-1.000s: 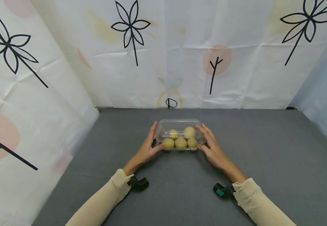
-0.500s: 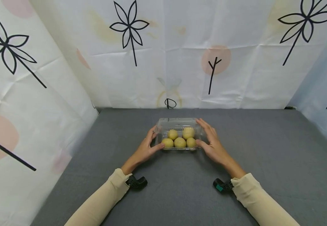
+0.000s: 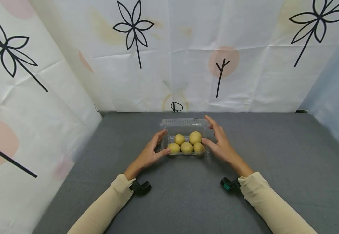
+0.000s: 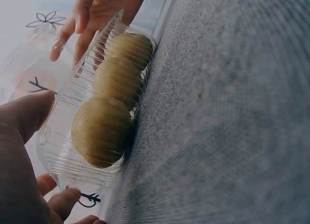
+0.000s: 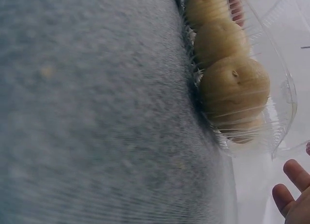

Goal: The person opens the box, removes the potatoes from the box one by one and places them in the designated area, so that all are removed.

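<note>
A clear plastic clamshell container [image 3: 184, 154] stands on the grey table, its lid [image 3: 184, 122] raised and tilted back. Inside lie several round, yellowish potato-like pieces [image 3: 186, 147], three of them along the front [image 4: 100, 132]. My left hand [image 3: 149, 152] grips the container's left side, thumb at the front left rim and fingers round toward the back. On the other side, my right hand [image 3: 223, 148] has its fingers extended, index fingertip by the lid's right end and thumb near the right rim. In the right wrist view its fingers [image 5: 296, 174] are spread, away from the container's wall.
The grey cloth-covered table [image 3: 184, 201] spreads around the container. White curtains [image 3: 169, 81] with printed flowers and twigs enclose the back and sides. Dark wrist straps with camera mounts [image 3: 141, 187] sit at both cuffs.
The lid has swung up and back, uncovering the round pieces. My right hand's upper fingers have moved away from me with it, while my left hand stays at the container's left side.
</note>
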Motion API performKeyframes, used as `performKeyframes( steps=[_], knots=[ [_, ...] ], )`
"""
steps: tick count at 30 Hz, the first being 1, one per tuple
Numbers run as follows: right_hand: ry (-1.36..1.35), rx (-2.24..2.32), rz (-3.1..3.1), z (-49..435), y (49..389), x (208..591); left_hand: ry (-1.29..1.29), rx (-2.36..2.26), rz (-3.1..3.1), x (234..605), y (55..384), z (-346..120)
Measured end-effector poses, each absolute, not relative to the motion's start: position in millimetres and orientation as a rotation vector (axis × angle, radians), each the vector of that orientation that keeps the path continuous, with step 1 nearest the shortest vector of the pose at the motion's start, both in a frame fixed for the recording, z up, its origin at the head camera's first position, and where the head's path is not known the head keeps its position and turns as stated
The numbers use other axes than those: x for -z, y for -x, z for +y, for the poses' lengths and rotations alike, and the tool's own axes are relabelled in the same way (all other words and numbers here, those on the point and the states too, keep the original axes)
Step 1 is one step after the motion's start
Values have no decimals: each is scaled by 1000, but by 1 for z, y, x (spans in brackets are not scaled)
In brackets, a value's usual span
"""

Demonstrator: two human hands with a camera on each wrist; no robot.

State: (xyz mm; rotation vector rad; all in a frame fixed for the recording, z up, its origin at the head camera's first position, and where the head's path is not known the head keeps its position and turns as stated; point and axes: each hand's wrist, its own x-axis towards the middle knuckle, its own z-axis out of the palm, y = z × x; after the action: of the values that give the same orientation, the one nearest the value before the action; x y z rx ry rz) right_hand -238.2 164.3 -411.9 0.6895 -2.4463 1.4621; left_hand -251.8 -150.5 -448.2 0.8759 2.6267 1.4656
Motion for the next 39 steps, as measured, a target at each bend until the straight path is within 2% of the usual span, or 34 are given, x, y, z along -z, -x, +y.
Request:
performKeyframes(
  steps=[22,39],
  knots=[
    [-667,-1539,-2456,167,268,402,-888,-1441,2688,451,251,-152],
    [-652,-1494,-2539,171,273,412,-868,-1436,2697,450,250,-151]
  ],
)
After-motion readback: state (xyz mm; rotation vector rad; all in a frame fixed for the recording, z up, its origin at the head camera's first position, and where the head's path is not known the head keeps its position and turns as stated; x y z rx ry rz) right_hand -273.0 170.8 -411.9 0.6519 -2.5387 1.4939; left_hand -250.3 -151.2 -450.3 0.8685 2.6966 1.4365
